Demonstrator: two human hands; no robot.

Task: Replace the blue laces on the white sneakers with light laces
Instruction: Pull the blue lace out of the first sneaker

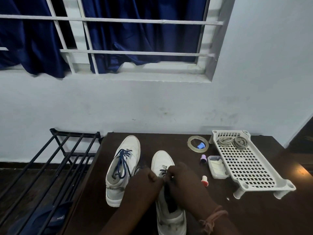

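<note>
1. Our fingers [153,177] are curled close together over the middle of the right sneaker [166,197]. They seem to pinch the blue lace [163,172] there, but they hide the spot, so we cannot tell for sure.
2. Our left hand [144,181] and our right hand [182,179] almost touch each other above the tongue of this shoe. Only a small bit of blue lace shows near the toe, just past our fingers.
3. We think we are pulling the blue lace out of this shoe, hole by hole.
4. The left sneaker [122,168] stands just beside it on the dark desk [237,217]. Its dark blue lace [122,162] is still threaded all the way, so that shoe is not started.
5. The light laces [232,141] lie coiled at the far end of the white basket tray [250,165], well apart from our hands.
6. Near the tray sit a tape roll [197,143], a small box [217,167], a purple stamp [202,158] and a red stamp [204,180].
7. What could go wrong: if we tug hard, the lace may snag in a hole and the shoe may slide or tip. Our right arm could also bump the red stamp close by.
</note>
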